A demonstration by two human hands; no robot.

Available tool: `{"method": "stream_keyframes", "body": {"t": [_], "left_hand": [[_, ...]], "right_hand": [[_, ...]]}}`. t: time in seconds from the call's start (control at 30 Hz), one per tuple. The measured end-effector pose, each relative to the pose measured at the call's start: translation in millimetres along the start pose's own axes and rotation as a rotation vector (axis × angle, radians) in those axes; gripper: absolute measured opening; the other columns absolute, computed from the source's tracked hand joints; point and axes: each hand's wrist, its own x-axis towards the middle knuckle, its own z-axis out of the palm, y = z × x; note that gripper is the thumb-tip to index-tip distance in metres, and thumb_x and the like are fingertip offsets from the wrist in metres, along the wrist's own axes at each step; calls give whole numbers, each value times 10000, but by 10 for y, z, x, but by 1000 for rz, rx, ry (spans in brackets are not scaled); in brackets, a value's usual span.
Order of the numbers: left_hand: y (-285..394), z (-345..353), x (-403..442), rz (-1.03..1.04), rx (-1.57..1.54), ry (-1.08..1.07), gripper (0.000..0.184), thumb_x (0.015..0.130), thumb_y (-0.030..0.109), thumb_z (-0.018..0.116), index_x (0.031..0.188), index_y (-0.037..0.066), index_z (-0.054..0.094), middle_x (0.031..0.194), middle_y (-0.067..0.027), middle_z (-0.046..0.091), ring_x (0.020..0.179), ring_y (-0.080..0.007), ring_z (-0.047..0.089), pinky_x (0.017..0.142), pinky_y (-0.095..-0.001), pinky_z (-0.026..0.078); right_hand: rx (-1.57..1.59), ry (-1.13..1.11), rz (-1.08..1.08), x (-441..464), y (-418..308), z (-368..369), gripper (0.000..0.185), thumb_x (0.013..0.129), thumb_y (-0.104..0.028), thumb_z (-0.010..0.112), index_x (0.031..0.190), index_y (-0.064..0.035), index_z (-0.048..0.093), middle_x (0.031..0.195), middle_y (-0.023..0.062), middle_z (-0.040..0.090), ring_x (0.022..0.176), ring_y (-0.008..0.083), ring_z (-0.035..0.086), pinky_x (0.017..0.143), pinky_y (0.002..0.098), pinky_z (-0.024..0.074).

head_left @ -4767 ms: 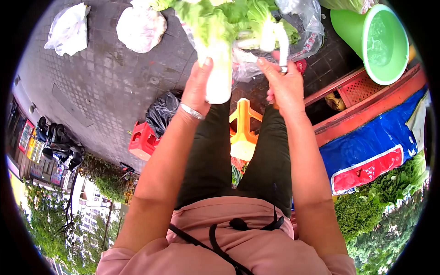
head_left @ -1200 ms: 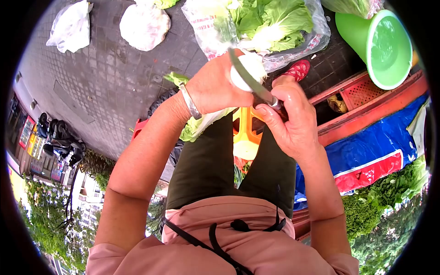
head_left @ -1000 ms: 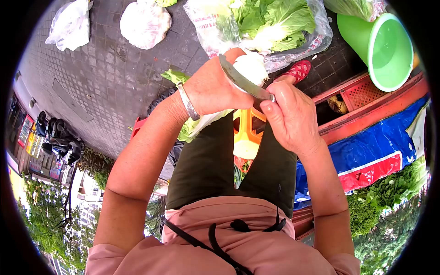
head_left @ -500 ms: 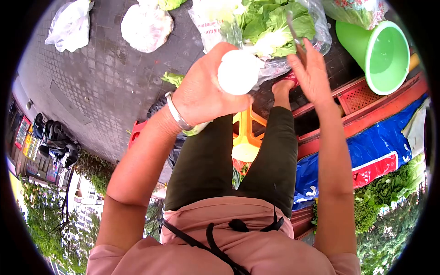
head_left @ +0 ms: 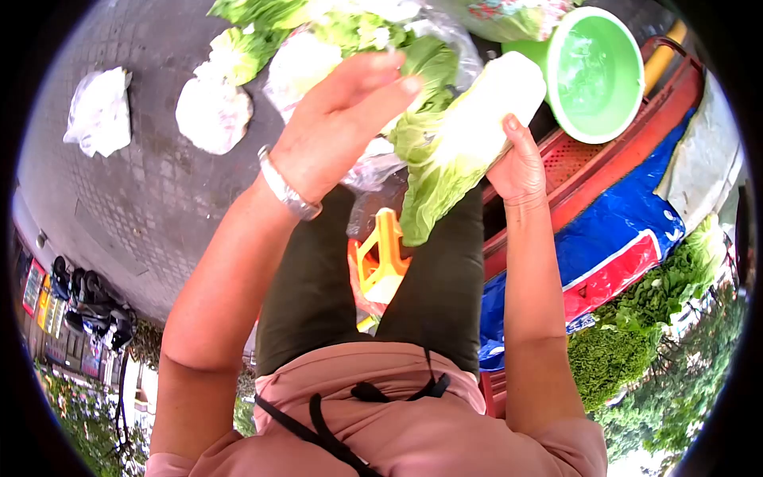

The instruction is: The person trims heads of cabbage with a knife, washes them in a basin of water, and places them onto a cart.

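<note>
A leafy cabbage (head_left: pixel 493 111) with a thick white stem and green leaves lies slanted in my right hand (head_left: pixel 520 163), whose thumb presses on its side. Whether a knife is also in that hand is hidden behind the cabbage. My left hand (head_left: pixel 342 119) is raised to the left of the cabbage, its fingers apart and nothing in them. Loose green leaves (head_left: pixel 433 67) and plastic bags lie on the ground beyond both hands.
A green bucket (head_left: pixel 556 79) of water stands at the upper right, beside a red crate (head_left: pixel 568 159) and blue sheeting (head_left: pixel 636 238). White bags (head_left: pixel 213 115) lie on the pavement at left. A yellow stool (head_left: pixel 385 274) is between my legs. Greens (head_left: pixel 612 362) sit at lower right.
My left hand has let go of the cabbage, which is now in my right hand farther right, stem end up. The knife seen earlier no longer shows. The view has shifted, with more leaves at the top.
</note>
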Motion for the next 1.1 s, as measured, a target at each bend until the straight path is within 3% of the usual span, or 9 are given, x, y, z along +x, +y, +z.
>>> {"method": "stream_keyframes", "body": {"t": [0.3, 0.47, 0.57, 0.67, 0.7, 0.77, 0.87, 0.97, 1.1], "left_hand": [[-521, 775, 294, -270, 68, 71, 338, 938, 293, 584, 1194, 73, 589, 1035, -17, 633, 982, -114, 579, 842, -271, 436], [-909, 1202, 400, -361, 85, 64, 307, 941, 251, 589, 1187, 69, 577, 987, 6, 625, 922, -91, 562, 815, -245, 432], [-991, 1512, 489, -384, 42, 111, 280, 944, 223, 585, 1171, 58, 581, 990, 12, 621, 924, -83, 557, 811, -229, 428], [-1085, 1682, 575, -429, -10, 110, 258, 945, 170, 587, 1170, 44, 580, 1017, 10, 606, 946, -76, 537, 849, -232, 428], [-1092, 1738, 601, -446, -22, 113, 255, 945, 159, 588, 1170, 42, 579, 1023, 9, 603, 950, -75, 532, 857, -233, 428], [-1135, 1819, 649, -391, 20, 162, 273, 940, 154, 597, 1159, -6, 564, 946, -52, 634, 863, -103, 587, 801, -248, 480], [-1186, 1817, 675, -381, 64, 180, 272, 944, 153, 592, 1157, -11, 554, 958, -57, 636, 885, -104, 591, 808, -249, 482], [-1159, 1775, 666, -406, 98, 200, 272, 944, 156, 592, 1156, -11, 554, 973, -55, 635, 898, -102, 591, 818, -253, 479], [-1121, 1693, 597, -435, 51, 203, 259, 948, 145, 581, 1173, 17, 572, 1028, -23, 617, 958, -100, 553, 877, -250, 437]], "right_hand": [[-144, 169, -69, 427, -1911, -1616, 559, 865, -281, 688, 1308, -12, 478, 1250, 99, 583, 1149, 250, 550, 1021, 410, 418], [-896, 253, 97, 1227, -2996, -2077, 659, 749, -241, 796, 1283, 11, 503, 1201, 126, 606, 1067, 219, 590, 943, 349, 468], [-1280, 154, 157, 1868, -3100, -2196, 638, 687, -225, 827, 1218, 16, 568, 1126, 124, 647, 1043, 211, 603, 903, 329, 474], [-1864, 143, 297, 2426, -2816, -2077, 736, 632, -338, 819, 1231, 9, 569, 1150, 154, 644, 1074, 268, 604, 924, 364, 465], [-1971, 264, 272, 2583, -2572, -2127, 799, 624, -357, 803, 1285, -2, 529, 1200, 174, 618, 1091, 282, 601, 948, 357, 466], [-2031, 194, 413, 2800, -2241, -2205, 868, 641, -380, 792, 1348, -4, 457, 1264, 175, 580, 1104, 293, 593, 979, 368, 462], [-1922, 359, -245, 2841, -1629, -2668, 727, 645, -315, 818, 1236, 22, 560, 1145, 180, 639, 999, 274, 631, 893, 349, 495], [-1125, 417, -86, 2657, -1796, -2580, 641, 666, -282, 826, 1190, 3, 592, 1148, 146, 642, 1069, 269, 601, 939, 370, 464], [-598, 278, -366, 2222, -2463, -2622, 603, 735, -174, 798, 1256, -26, 534, 1136, 101, 635, 1183, 254, 529, 1009, 440, 421]]}}
